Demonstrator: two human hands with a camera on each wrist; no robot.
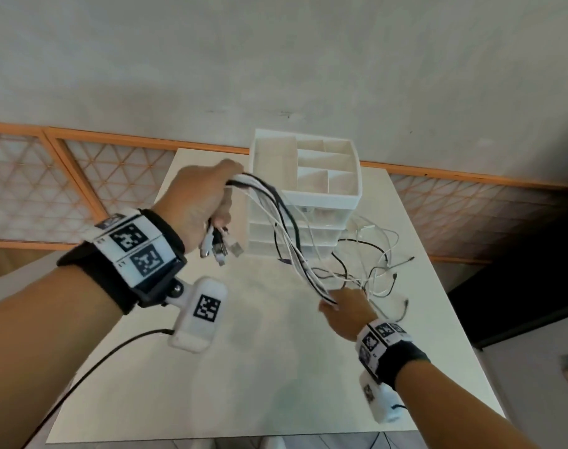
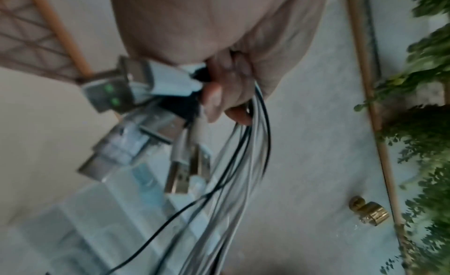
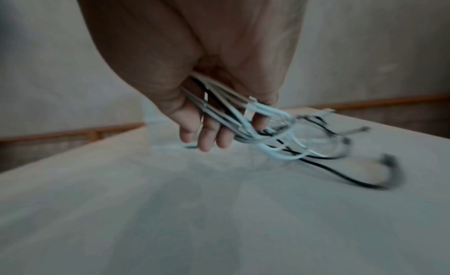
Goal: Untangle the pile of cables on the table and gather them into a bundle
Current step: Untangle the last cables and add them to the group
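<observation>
Several white and black cables stretch as one strand between my two hands above the white table. My left hand is raised at the left and grips the cables near their plug ends; USB plugs hang below its fist and show close up as plugs in the left wrist view. My right hand is low over the table and grips the strand further down. Beyond it the loose cable ends lie looped on the table, also seen as loose ends.
A white drawer organizer with open top compartments stands at the back middle of the table, right behind the stretched cables. An orange lattice railing runs behind the table. A small brass object and green foliage show in the left wrist view.
</observation>
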